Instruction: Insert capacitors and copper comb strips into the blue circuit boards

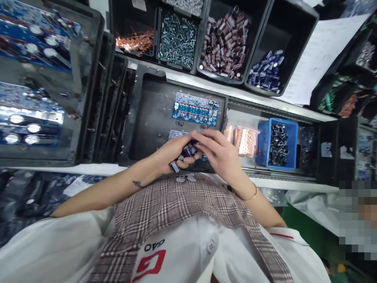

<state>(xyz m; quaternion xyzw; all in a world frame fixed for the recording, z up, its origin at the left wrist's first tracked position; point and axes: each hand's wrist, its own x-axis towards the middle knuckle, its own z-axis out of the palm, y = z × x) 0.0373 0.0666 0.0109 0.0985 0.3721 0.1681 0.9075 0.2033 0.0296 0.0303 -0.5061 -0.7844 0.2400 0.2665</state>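
My left hand (176,152) is closed around several dark blue cylindrical capacitors (190,149), palm turned up in front of my apron. Over it, my right hand (222,155) reaches in from the right, fingertips drawn together by the left thumb and the capacitors. What those fingertips pinch, if anything, is hidden. Just beyond my hands a black tray (150,114) holds a blue circuit board (195,109) fitted with small components. A second circuit board (176,134) lies nearer me, mostly covered by my hands.
Behind the tray stand black bins with blue capacitors (266,72), brown capacitors (226,43), small green parts (177,41) and copper strips (137,41). To the right are bagged copper pieces (246,141) and a blue box (262,147) of black parts. Stacked trays (88,129) with populated boards stand left.
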